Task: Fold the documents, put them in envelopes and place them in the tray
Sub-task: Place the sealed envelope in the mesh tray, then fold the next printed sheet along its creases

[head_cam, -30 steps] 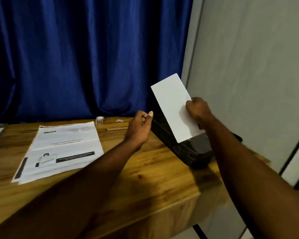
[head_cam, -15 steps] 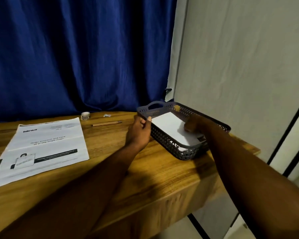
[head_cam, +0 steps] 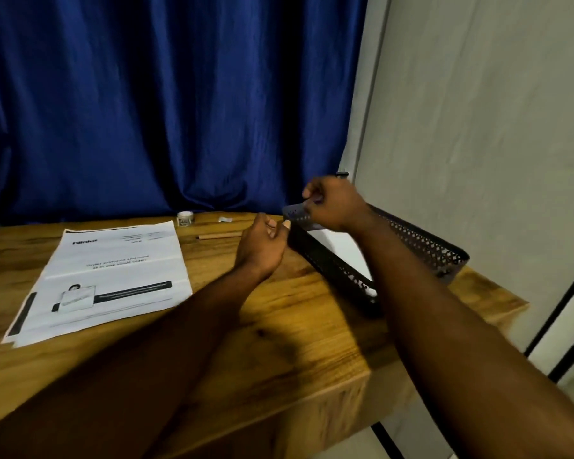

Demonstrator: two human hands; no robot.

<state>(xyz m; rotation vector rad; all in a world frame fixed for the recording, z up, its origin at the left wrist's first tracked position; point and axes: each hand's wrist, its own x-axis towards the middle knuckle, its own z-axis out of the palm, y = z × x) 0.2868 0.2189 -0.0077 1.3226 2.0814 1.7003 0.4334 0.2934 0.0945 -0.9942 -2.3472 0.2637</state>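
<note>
The envelope (head_cam: 342,245) lay flat in the tray (head_cam: 424,241) at the right end of the surface (head_cam: 295,329), partly hidden by the right forearm. The left hand (head_cam: 262,248) hung just beside the tray, fingers loosely curled and empty. The right hand (head_cam: 333,203) hovered over the tray's far end with bent fingers; blur hid whether it gripped the rim. The creased document (head_cam: 110,279) lay flat at left. It looked light, floppy and apt to slide, so best pinched at a corner.
</note>
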